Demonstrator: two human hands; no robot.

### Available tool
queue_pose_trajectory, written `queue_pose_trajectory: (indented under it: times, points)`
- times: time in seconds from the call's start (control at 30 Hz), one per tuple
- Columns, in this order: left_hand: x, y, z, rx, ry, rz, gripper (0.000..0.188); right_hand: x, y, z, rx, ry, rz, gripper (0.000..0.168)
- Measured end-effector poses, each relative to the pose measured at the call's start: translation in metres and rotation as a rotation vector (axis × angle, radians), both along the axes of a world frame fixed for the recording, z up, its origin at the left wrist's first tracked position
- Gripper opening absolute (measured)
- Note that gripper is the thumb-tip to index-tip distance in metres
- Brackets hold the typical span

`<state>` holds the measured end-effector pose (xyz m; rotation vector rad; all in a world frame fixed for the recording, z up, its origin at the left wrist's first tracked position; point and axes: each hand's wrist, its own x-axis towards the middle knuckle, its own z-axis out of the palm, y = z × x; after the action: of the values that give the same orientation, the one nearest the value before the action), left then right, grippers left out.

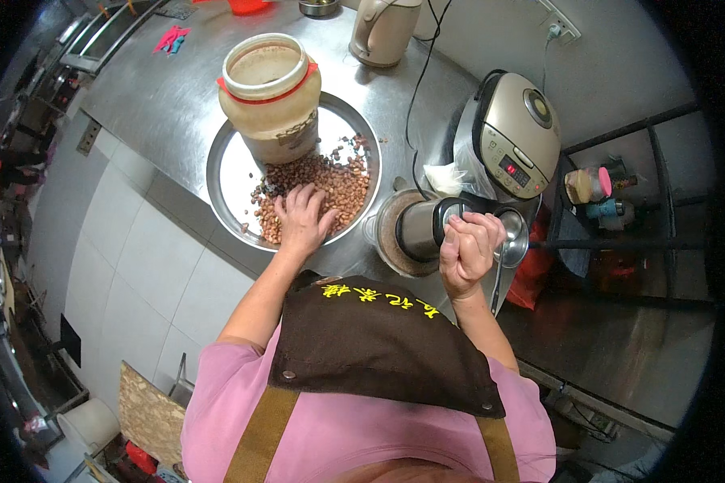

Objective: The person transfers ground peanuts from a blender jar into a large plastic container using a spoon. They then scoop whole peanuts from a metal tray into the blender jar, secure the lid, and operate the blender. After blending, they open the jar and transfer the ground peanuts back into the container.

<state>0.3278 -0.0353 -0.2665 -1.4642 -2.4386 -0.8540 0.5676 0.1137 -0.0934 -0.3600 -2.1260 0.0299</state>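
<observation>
My left hand (302,218) rests with spread fingers on the reddish-brown nuts or beans (345,187) in a round metal tray (216,158). A large open plastic jar (305,130) with a red band stands in the same tray, darker pieces lying by its base. On top of a grinder-like appliance (418,229), silver and black, sits my right hand (472,250), fingers curled at its black lid. That appliance stands in a wide clear container (389,220) with brown contents at the bottom. Just right of this hand, a metal bowl (515,256) holds a spoon.
A rice cooker (513,136) with a lit display stands to the right, a white plastic bag (446,179) beside it. An electric kettle (386,33) is at the back, with a black cord (412,115) running forward. Pink and blue scraps (172,40) lie on the steel table (151,96).
</observation>
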Motion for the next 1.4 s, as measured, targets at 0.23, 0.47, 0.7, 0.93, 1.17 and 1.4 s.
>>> queue_pose_trajectory:
  times: [0.23, 0.47, 0.7, 0.93, 1.17, 1.4]
  points:
    - [-0.009, -0.001, -0.018, -0.039, -0.059, 0.0, 0.054, -0.003, 0.002, -0.012, -0.012, 0.089, 0.027, 0.005]
    - [0.0, 0.002, 0.0, -0.101, -0.142, 0.081, 0.075, -0.005, 0.001, -0.013, -0.018, 0.104, 0.008, 0.005]
    - [-0.001, 0.003, -0.003, -0.166, -0.132, 0.101, 0.072, -0.007, 0.0, -0.015, -0.029, 0.138, 0.008, 0.004]
    - [0.0, 0.002, -0.001, -0.174, -0.119, 0.098, 0.069, -0.007, 0.001, -0.015, -0.024, 0.142, 0.003, 0.004]
    - [0.001, 0.001, 0.0, -0.172, -0.132, 0.097, 0.068, -0.008, 0.001, -0.015, -0.028, 0.142, 0.002, 0.003]
    - [0.001, 0.001, 0.002, -0.174, -0.124, 0.091, 0.068, -0.008, 0.001, -0.014, -0.032, 0.139, 0.002, 0.003]
